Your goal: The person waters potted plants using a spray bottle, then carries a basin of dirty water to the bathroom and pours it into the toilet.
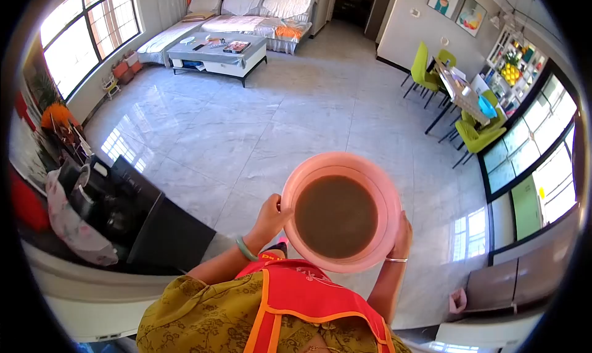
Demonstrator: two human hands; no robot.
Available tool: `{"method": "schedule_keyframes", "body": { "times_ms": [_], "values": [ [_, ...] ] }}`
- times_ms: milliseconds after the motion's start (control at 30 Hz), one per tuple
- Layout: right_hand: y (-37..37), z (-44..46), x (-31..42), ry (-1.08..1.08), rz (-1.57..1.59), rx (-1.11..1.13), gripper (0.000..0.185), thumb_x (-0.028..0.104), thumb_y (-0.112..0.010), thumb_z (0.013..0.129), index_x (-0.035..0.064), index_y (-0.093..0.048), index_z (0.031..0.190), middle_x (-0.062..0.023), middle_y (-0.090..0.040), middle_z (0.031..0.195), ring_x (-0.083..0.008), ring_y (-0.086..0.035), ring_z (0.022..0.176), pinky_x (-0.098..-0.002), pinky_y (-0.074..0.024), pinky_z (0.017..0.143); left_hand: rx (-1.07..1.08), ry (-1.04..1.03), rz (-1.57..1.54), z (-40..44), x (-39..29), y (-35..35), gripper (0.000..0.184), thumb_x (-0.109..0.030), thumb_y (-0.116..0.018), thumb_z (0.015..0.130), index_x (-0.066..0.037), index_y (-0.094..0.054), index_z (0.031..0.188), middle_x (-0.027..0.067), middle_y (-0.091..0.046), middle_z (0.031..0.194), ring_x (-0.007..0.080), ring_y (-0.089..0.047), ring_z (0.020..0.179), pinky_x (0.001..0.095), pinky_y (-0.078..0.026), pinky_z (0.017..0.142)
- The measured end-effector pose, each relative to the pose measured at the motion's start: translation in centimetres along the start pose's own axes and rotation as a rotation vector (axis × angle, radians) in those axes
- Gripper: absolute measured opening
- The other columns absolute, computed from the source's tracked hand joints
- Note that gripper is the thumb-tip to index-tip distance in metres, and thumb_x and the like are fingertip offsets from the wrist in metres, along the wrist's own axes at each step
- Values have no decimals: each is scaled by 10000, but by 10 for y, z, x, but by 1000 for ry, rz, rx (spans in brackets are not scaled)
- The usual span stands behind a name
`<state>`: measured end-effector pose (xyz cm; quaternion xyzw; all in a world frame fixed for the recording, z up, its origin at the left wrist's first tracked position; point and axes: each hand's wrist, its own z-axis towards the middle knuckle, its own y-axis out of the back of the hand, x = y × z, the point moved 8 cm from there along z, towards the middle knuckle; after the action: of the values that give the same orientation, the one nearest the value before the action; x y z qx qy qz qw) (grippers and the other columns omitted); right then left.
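Observation:
A round pink basin [385, 186] is held out in front of my body, with murky brown water [336, 217] inside it. My left hand [271, 217] grips the rim on the left side, thumb near the top edge and a green bangle at the wrist. On the opposite side my right hand [402, 237] is closed on the rim, with a silver bangle below it; most of its fingers are hidden behind the basin. Under the basin shows the red apron [314, 291] with orange trim that I wear.
Shiny grey tiles make up the floor [246, 124]. A low coffee table [219, 53] stands before a covered sofa [240, 7]. Green chairs [422, 69] surround a dining table [456, 91] at right. A dark open-topped box [166, 229] is close on my left.

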<state>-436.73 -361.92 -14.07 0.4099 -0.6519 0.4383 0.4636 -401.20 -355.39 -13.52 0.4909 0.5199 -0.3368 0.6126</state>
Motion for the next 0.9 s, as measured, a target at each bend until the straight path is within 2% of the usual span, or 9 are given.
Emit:
{"method": "schedule_keyframes", "body": {
  "times_ms": [67, 133, 200, 333, 433, 500, 600, 667, 900],
  "values": [
    [-19, 49, 0, -13, 4, 8, 381, 300, -433, 912, -42, -557, 1025, -97, -599, 932, -170, -565, 797, -304, -474, 693, -17, 20, -47, 53, 0, -9, 271, -133, -607, 707, 74, -506, 849, 142, -570, 739, 177, -550, 667, 304, -451, 584],
    [-43, 101, 0, -21, 14, 23, 387, 304, -431, 912, -42, -553, 1037, -105, -598, 948, -175, -567, 807, -307, -474, 700, -23, 6, -57, 103, -10, -19, 269, -135, -607, 706, 72, -506, 846, 141, -571, 733, 181, -551, 659, 307, -452, 579],
    [-61, 146, -5, 1, 57, -26, 364, 308, -463, 901, -35, -578, 941, -69, -603, 843, -144, -546, 724, -291, -464, 656, -24, -13, 11, 146, -21, -20, 257, -134, -601, 703, 69, -504, 828, 139, -569, 727, 188, -550, 646, 315, -447, 566],
    [-115, 235, 13, -25, 57, -7, 361, 302, -481, 891, -28, -574, 1004, -102, -614, 904, -164, -566, 767, -302, -472, 668, -65, -29, -26, 253, -27, -33, 235, -130, -594, 700, 56, -507, 813, 131, -559, 694, 179, -532, 624, 323, -433, 549],
    [-157, 308, 36, -31, 2, -48, 352, 312, -498, 879, -15, -576, 982, -85, -614, 886, -151, -561, 747, -305, -474, 656, -18, 75, 32, 334, -34, -49, 216, -113, -590, 699, 52, -510, 814, 123, -565, 697, 161, -522, 625, 310, -433, 546],
    [-179, 365, 53, 58, -178, -54, 340, 326, -517, 866, -3, -584, 918, -51, -605, 817, -125, -540, 696, -291, -461, 611, -72, 34, -92, 403, -25, -62, 165, -84, -579, 710, 38, -500, 788, 84, -535, 680, 129, -485, 598, 287, -409, 511],
    [-216, 476, 54, 96, -263, -46, 294, 306, -534, 854, 32, -561, 750, 4, -535, 663, -80, -458, 593, -254, -404, 522, -36, 38, -63, 507, -3, -91, 119, -59, -568, 724, 12, -480, 762, 31, -487, 664, 85, -431, 580, 253, -368, 474],
    [-227, 528, 42, -34, -154, -81, 291, 300, -534, 854, 38, -550, 727, 10, -522, 647, -72, -439, 577, -246, -395, 511, -74, 53, -198, 550, -16, -99, 116, -61, -564, 732, -7, -462, 750, -5, -436, 658, 55, -387, 582, 232, -330, 460],
    [-312, 726, 71, 40, -107, 54, 273, 257, -542, 856, 45, -520, 685, 6, -508, 628, -70, -444, 541, -223, -377, 482, -159, 126, -236, 721, -28, -138, 132, -72, -563, 733, 1, -459, 771, -9, -430, 679, 48, -381, 599, 222, -322, 467]
  ]
}}
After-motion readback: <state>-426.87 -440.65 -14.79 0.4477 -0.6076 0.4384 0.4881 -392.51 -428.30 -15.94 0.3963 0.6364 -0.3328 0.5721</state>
